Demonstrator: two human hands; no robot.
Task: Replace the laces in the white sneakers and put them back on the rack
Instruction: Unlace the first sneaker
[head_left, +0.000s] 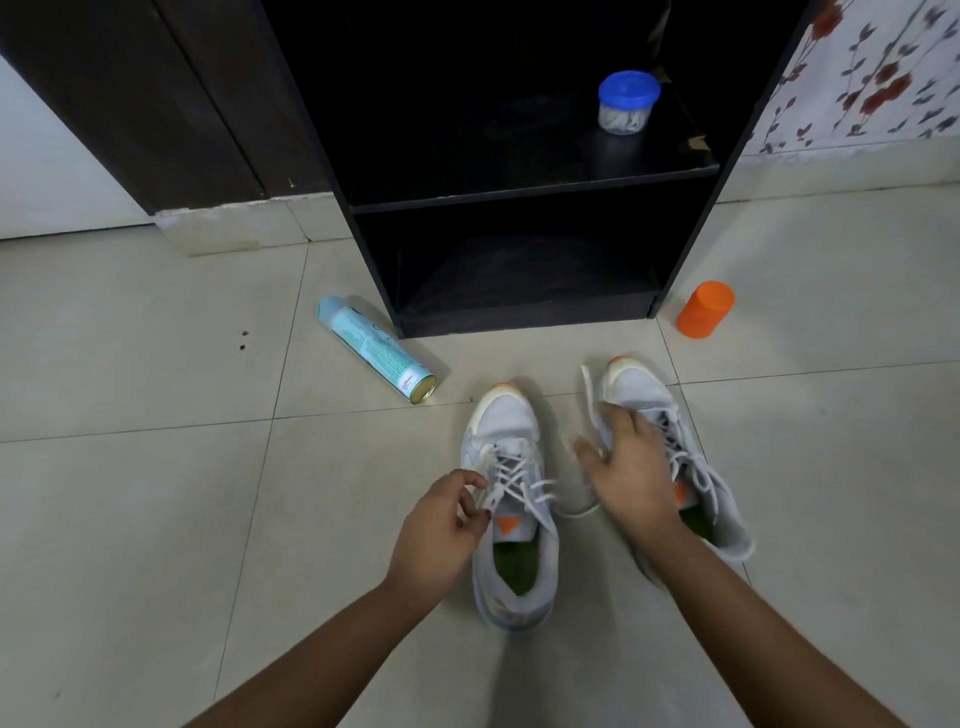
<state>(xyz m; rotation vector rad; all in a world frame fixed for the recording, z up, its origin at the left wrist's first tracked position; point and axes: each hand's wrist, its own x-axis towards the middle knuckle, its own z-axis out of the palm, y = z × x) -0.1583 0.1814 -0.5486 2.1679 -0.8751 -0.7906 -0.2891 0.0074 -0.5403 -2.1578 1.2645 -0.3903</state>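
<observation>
Two white sneakers with orange toe tips stand on the tiled floor in front of a black rack (524, 195). The left sneaker (511, 551) is laced, with loose white lace ends trailing to its right. My left hand (441, 535) pinches a lace strand at that shoe's left eyelets. The right sneaker (670, 447) lies tilted slightly to the right, its laces loose. My right hand (631, 467) rests on its tongue with fingers spread, and a white lace end (589, 395) sticks up past its fingertips. I cannot tell whether this hand grips the lace.
A light blue spray can (376, 356) lies on the floor left of the rack. An orange cylinder (705, 309) stands at the rack's right foot. A jar with a blue lid (627, 104) sits on the rack's upper shelf. A floral wall is at the right.
</observation>
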